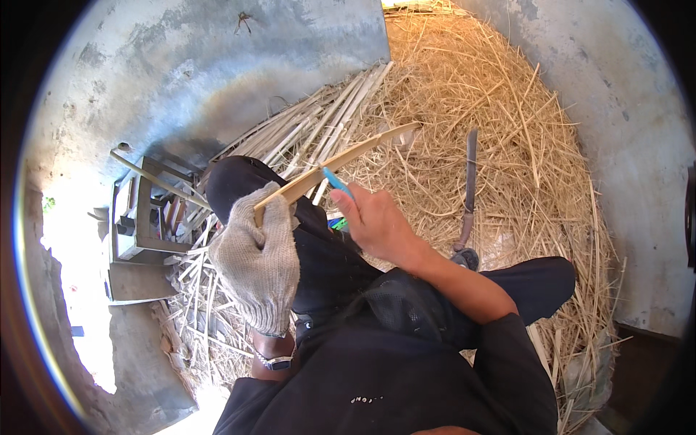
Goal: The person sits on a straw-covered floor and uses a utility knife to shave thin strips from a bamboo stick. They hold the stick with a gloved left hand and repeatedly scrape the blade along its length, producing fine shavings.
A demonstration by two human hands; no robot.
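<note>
Gloved left hand [254, 254]: closed around the near end of a pale strip [355, 152].
Bare right hand [380, 221]: wrapped around a small blue tool [336, 181], near the glove but apart from it.
Pale strip: held aslant above the crossed legs, its far end pointing toward the far edge of the straw-covered floor [522, 181].
Blue tool: at the strip's side; whether its edge bites cannot be told.
Long-bladed knife [470, 181]: lying out of hand, inward from the floor's right edge.
Strip pile [348, 109]: along the floor's far-left edge, by the wall.
Paring: seemingly the step in hand.
Next stroke: would call for a firm gloved grip, clear of the tool's path.
</note>
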